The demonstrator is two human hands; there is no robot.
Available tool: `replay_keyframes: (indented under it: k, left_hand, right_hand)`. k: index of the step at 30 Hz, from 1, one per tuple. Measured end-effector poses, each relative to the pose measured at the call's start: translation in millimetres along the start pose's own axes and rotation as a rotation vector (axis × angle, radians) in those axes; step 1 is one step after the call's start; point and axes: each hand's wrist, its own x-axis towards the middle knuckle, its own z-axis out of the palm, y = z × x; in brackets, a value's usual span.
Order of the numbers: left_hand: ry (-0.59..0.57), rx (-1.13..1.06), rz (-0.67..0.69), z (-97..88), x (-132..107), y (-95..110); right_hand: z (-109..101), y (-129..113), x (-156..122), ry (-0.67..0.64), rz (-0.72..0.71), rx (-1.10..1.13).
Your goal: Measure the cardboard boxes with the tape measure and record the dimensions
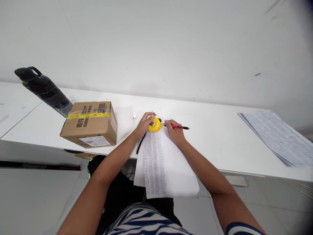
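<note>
My left hand (144,124) is closed on a yellow tape measure (155,125), thumb over its side, above the top end of a paper sheet. A black strap (141,143) hangs down from it along the sheet's left side. My right hand (175,131) grips a red and black pen (180,127), its back end pointing right and its tip close to the tape measure. The paper sheet (178,173) lies between my forearms and hangs over the table's front edge. Columns of handwriting fill its left part. Another sheet shows beneath it.
A taped cardboard box (88,125) stands on the white table (210,130) to the left. Behind it leans a dark bottle (47,89). A small white object (133,116) lies near my left hand. Written sheets (281,137) are stacked at the right.
</note>
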Motion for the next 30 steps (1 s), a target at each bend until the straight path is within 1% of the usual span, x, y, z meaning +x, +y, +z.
replay_keyframes:
  k: [16,26,28,30]
  left_hand:
    - [0.015,-0.010,0.005,-1.8,1.9,-1.7]
    - [-0.002,-0.010,0.014,-3.8,1.0,-4.3]
    - [-0.034,-0.015,0.008,-4.3,-0.9,-2.6]
    - [-0.102,-0.023,-0.012,-4.7,-3.5,0.7]
  right_hand:
    - [0.8,1.9,0.6,-0.019,-0.007,-0.017]
    - [0.8,2.7,0.5,-0.034,0.008,-0.024]
    - [0.5,1.9,0.3,-0.035,0.002,-0.021]
    - [0.3,1.1,0.1,-0.036,-0.005,-0.016]
